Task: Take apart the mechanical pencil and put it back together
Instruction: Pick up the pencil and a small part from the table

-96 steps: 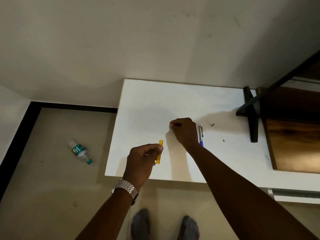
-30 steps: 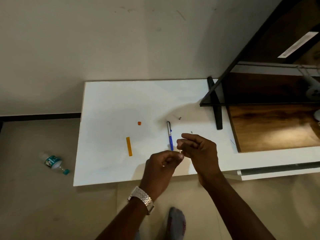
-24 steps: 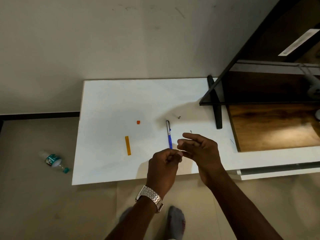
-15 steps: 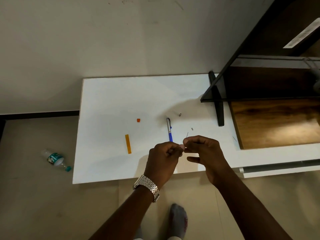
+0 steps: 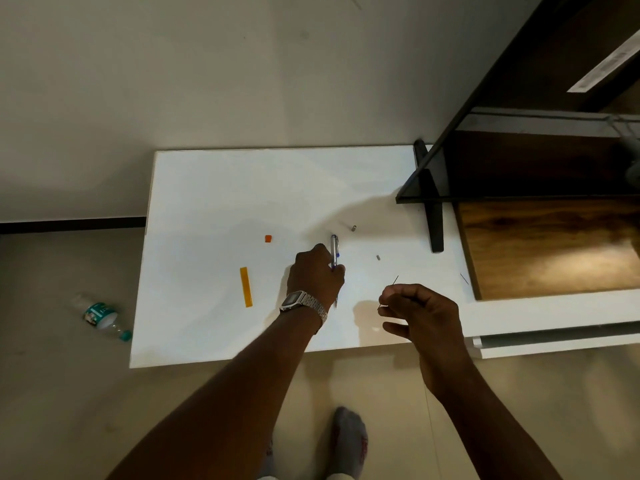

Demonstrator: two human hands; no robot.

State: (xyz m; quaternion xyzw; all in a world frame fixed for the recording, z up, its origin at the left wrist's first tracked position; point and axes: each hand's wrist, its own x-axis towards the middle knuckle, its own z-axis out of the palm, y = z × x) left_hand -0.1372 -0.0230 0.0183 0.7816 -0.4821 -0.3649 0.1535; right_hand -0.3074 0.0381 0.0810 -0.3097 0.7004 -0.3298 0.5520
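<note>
Left hand (image 5: 317,275) on counter (image 5: 214,188), fingers curled round pencil (image 5: 334,250). Right hand (image 5: 420,311) held over counter edge, pinching thin lead (image 5: 395,280). Yellow strip (image 5: 246,286) lies left of left hand, orange cap (image 5: 268,238) beyond it. Two tiny metal bits (image 5: 353,228) near pencil. Bottle (image 5: 100,315) on floor.

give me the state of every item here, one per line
left hand: closed on the pencil body
pencil body: on the white table, gripped
right hand: pinching a thin lead
thin lead: held, off the table
yellow lead case: lying flat, untouched
orange cap: loose on the table
water bottle: lying on the floor
</note>
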